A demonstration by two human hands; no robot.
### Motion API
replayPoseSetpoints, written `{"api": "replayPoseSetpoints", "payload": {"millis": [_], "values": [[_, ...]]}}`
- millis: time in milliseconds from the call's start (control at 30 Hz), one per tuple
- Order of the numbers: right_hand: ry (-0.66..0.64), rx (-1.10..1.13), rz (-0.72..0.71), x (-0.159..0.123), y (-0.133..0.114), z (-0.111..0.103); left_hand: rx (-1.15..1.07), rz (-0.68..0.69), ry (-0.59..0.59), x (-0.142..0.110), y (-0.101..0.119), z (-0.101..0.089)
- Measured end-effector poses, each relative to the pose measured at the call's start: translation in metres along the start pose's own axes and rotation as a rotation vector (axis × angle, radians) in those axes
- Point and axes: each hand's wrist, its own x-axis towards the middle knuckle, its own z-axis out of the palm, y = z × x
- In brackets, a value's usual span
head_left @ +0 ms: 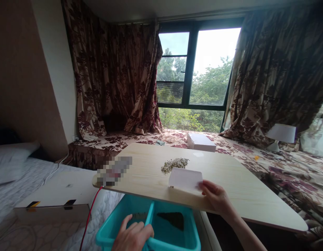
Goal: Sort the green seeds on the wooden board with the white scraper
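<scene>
My right hand pinches the right edge of a white, thin, shallow tray-like piece with rounded corners, tilted over the front of the light wood tabletop. Just behind it lies a heap of small brown and whitish grains. A few dark grains sit by the piece's lower left edge. Below the table's front edge, my left hand rests over a turquoise divided bin, its fingers curled at the divider. The bin's right compartment holds a dark mass; my hand partly hides the left one.
A blurred-out object lies at the table's left end, with a red cable hanging down. Left of the bin, a white box rests on the bed. Behind stand another white box and a lamp.
</scene>
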Motion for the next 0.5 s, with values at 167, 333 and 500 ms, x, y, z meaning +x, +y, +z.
{"api": "replayPoseSetpoints", "payload": {"millis": [167, 333, 500], "values": [[-0.01, 0.088, 0.083, -0.032, -0.004, -0.015, -0.068, 0.049, -0.033, -0.001, -0.002, 0.001], [0.181, 0.102, 0.101, -0.033, -0.012, -0.034, -0.067, 0.084, 0.067, -0.001, -0.004, 0.015], [0.142, 0.07, 0.07, -0.028, -0.011, -0.024, -0.023, 0.109, 0.153, 0.0, -0.002, 0.028]]}}
